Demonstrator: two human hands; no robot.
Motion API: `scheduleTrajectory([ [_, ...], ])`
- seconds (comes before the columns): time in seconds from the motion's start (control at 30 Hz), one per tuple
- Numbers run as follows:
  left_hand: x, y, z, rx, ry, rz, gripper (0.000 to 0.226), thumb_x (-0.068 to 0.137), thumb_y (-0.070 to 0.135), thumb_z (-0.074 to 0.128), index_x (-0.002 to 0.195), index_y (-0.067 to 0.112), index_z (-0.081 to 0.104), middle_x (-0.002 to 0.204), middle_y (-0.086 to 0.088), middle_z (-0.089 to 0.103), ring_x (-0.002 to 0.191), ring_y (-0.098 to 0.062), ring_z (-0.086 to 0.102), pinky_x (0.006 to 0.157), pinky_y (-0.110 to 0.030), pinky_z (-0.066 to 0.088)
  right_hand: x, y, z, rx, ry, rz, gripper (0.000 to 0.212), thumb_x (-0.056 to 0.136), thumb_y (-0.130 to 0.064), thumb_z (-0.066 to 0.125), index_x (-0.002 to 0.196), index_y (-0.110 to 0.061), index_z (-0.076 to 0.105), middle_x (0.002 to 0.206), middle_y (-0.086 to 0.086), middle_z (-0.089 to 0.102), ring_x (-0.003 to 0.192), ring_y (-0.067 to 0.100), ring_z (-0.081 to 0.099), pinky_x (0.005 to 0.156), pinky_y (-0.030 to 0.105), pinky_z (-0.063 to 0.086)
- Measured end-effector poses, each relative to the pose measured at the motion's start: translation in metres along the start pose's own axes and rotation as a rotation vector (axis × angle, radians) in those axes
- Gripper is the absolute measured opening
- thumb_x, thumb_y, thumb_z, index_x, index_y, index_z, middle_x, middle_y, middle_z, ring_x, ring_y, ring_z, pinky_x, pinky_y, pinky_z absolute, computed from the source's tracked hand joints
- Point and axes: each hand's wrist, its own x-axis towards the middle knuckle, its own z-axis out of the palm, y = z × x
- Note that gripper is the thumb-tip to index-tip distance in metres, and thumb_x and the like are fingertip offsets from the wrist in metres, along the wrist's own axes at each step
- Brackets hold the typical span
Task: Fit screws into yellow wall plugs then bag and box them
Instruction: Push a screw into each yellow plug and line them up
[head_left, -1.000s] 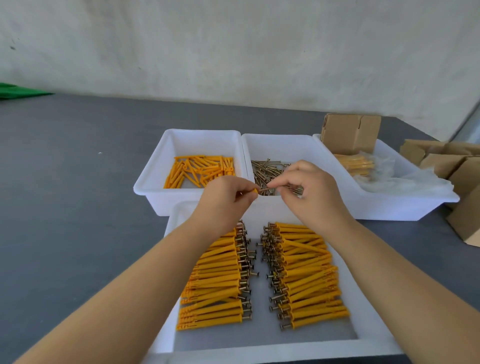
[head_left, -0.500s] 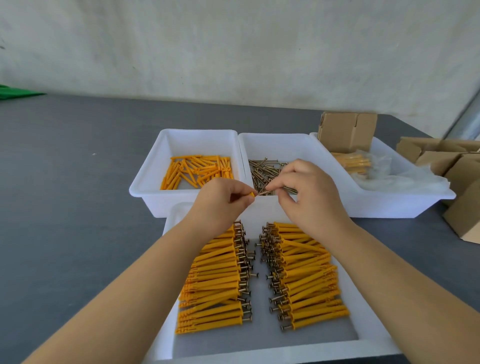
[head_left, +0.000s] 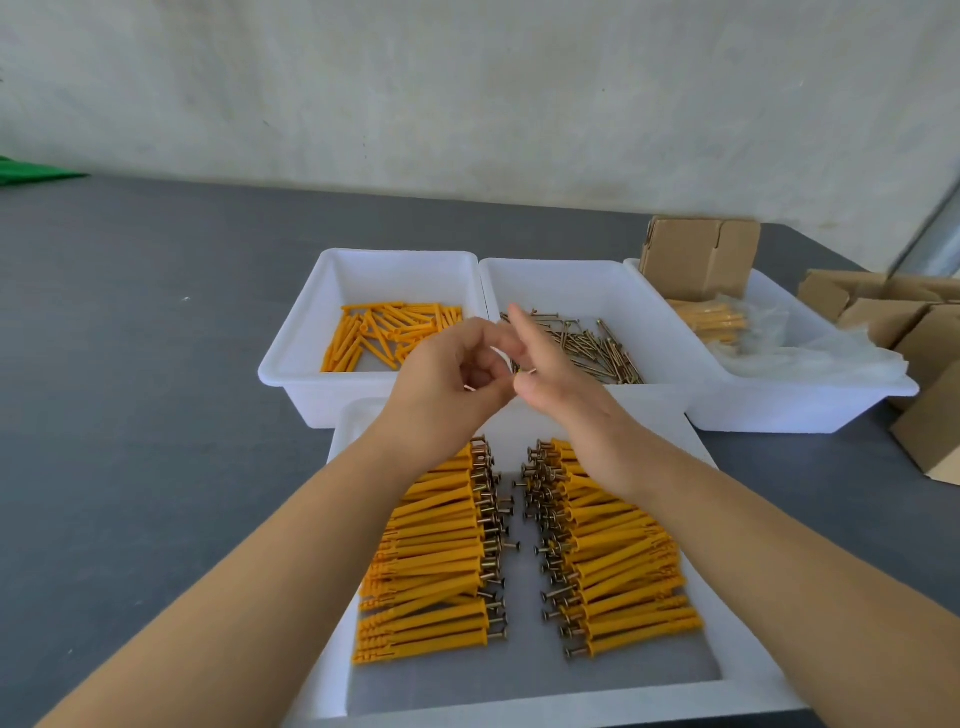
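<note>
Holding my left hand (head_left: 447, 384) curled round a plug I can barely see at centre frame, I keep my right hand (head_left: 550, 374) flat-fingered just beside it, nearer the screws (head_left: 587, 348) lying upper right of it.

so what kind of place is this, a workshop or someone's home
Most likely a small packing or assembly bench, not a home. White plastic bins on a grey table hold loose yellow wall plugs and brass-coloured screws; brown cardboard boxes wait at the right.
</note>
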Motion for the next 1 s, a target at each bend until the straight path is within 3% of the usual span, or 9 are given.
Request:
scheduleTrajectory([
  [0.07, -0.001, 0.0, -0.001, -0.029, -0.005, -0.013, 0.029, 0.088, 0.002, 0.068, 0.114, 0.014, 0.061, 0.084, -0.011, 0.068, 0.076, -0.028, 0.066, 0.072, -0.041, 0.055, 0.002, -0.001, 0.0, 0.024, 0.007, 0.031, 0.145, 0.046, -0.096, 0.055, 0.157, -0.021, -0.003, 0.163, 0.001, 0.021, 0.149, 0.01, 0.021, 0.124, 0.044, 0.018],
  [0.2, 0.001, -0.004, -0.004, 0.113, -0.003, 0.042, 0.034, 0.092, 0.002, 0.062, 0.12, 0.02, 0.065, 0.085, -0.001, 0.068, 0.084, -0.015, 0.067, 0.078, -0.024, 0.051, -0.012, 0.006, -0.018, 0.008, 0.308, -0.042, 0.086, 0.081, -0.078, 0.037, 0.155, -0.038, 0.018, 0.157, -0.013, 0.035, 0.139, 0.001, 0.037, 0.115, 0.035, 0.031],
  [0.3, 0.0, -0.006, -0.006, 0.301, -0.039, 0.06, 0.026, 0.091, 0.009, 0.067, 0.11, 0.024, 0.072, 0.09, 0.007, 0.072, 0.087, -0.003, 0.065, 0.071, -0.01, 0.043, -0.019, 0.014, -0.028, -0.185, 0.466, -0.07, 0.052, 0.094, -0.054, 0.05, 0.142, -0.035, 0.045, 0.129, -0.019, 0.059, 0.117, -0.005, 0.054, 0.102, 0.03, 0.046],
  [0.37, -0.001, -0.006, -0.005, 0.301, -0.048, 0.05, 0.022, 0.085, 0.011, 0.075, 0.102, 0.024, 0.072, 0.084, 0.011, 0.073, 0.081, 0.001, 0.065, 0.066, -0.004, 0.04, -0.02, 0.013, -0.027, -0.308, 0.431, -0.075, 0.027, 0.093, -0.035, 0.064, 0.12, -0.032, 0.065, 0.099, -0.021, 0.068, 0.094, -0.003, 0.063, 0.087, 0.031, 0.056],
  [0.47, 0.0, -0.005, -0.004, 0.294, -0.048, 0.056, 0.024, 0.079, 0.012, 0.081, 0.092, 0.023, 0.065, 0.074, 0.013, 0.073, 0.074, 0.005, 0.064, 0.063, -0.008, 0.045, -0.022, 0.011, -0.019, -0.303, 0.292, -0.099, 0.012, 0.085, -0.021, 0.076, 0.097, -0.025, 0.076, 0.081, -0.012, 0.072, 0.072, 0.008, 0.068, 0.069, 0.03, 0.06],
  [0.6, 0.0, -0.005, -0.005, 0.357, -0.071, 0.044, 0.035, 0.074, 0.012, 0.084, 0.091, 0.025, 0.056, 0.073, 0.013, 0.074, 0.072, 0.003, 0.065, 0.066, -0.014, 0.048, -0.017, 0.011, -0.018, -0.29, 0.239, -0.092, 0.008, 0.083, -0.014, 0.078, 0.086, -0.021, 0.078, 0.076, -0.01, 0.073, 0.07, 0.007, 0.068, 0.067, 0.02, 0.056],
  [0.77, -0.001, -0.004, -0.007, 0.445, -0.121, 0.05, 0.034, 0.074, 0.009, 0.083, 0.095, 0.021, 0.058, 0.081, 0.009, 0.074, 0.073, 0.001, 0.066, 0.068, -0.017, 0.05, -0.015, 0.015, -0.015, -0.267, 0.22, -0.012, 0.008, 0.079, -0.013, 0.081, 0.082, -0.019, 0.078, 0.075, -0.008, 0.074, 0.071, 0.008, 0.071, 0.071, 0.025, 0.06],
  [0.9, 0.003, -0.002, -0.015, 0.285, 0.199, -0.014, 0.03, 0.081, 0.017, 0.077, 0.103, 0.025, 0.059, 0.093, 0.012, 0.068, 0.074, -0.002, 0.064, 0.064, -0.016, 0.051, -0.011, 0.02, -0.004, -0.251, 0.278, 0.015, 0.01, 0.079, -0.009, 0.081, 0.077, -0.017, 0.076, 0.07, -0.006, 0.074, 0.068, 0.007, 0.071, 0.067, 0.021, 0.058],
  [1.0, 0.006, -0.001, -0.018, 0.165, 0.425, -0.105, 0.018, 0.088, 0.019, 0.07, 0.102, 0.027, 0.061, 0.09, 0.011, 0.069, 0.074, -0.007, 0.065, 0.068, -0.027, 0.056, -0.006, 0.022, 0.01, -0.27, 0.29, 0.012, 0.009, 0.078, -0.009, 0.081, 0.077, -0.015, 0.075, 0.07, -0.006, 0.072, 0.065, 0.003, 0.067, 0.064, 0.013, 0.052],
])
